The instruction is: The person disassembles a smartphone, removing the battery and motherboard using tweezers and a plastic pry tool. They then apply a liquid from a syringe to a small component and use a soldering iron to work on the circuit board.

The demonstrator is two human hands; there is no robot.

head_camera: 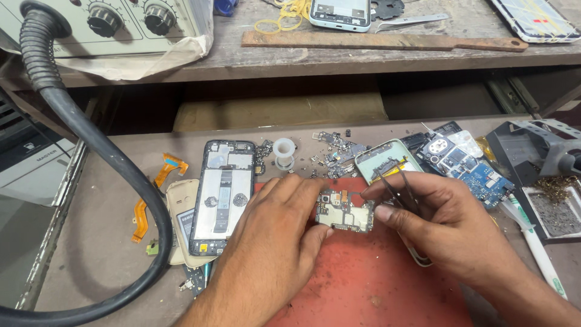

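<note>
With a phone frame (222, 197) lying left, the left hand (275, 233) pinned the board (344, 212) while the right hand (445, 227) pinched tweezers (404, 192), tips apparently touching it.

phone repair workshop: opened phones (221, 197), loose circuit boards (479, 171), hot-air station (106, 21) on worn bench (91, 242).

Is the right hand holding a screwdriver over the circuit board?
No, the right hand grips slim metal tweezers beside the small green circuit board.
</note>
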